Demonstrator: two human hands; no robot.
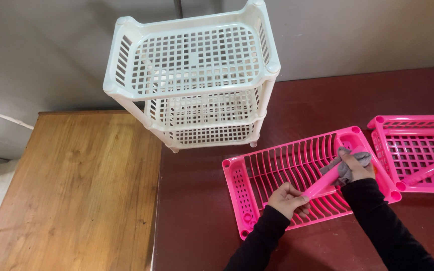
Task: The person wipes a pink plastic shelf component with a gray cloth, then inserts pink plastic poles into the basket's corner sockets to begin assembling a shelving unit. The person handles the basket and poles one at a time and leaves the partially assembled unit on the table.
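While both hands work over a pink tray, a white rack stands behind.

From the left: a light wooden table butts against a dark red table. On their join stands a white three-tier rack, upright and well apart from the hands. Nearer, a pink slatted tray lies flat on the red table. Above it the left hand grips the lower end of a pink tube, which slants up to the right. The right hand is clenched on a grey cloth pressed around the tube's upper end. Far right, a second pink tray holds another pink tube.
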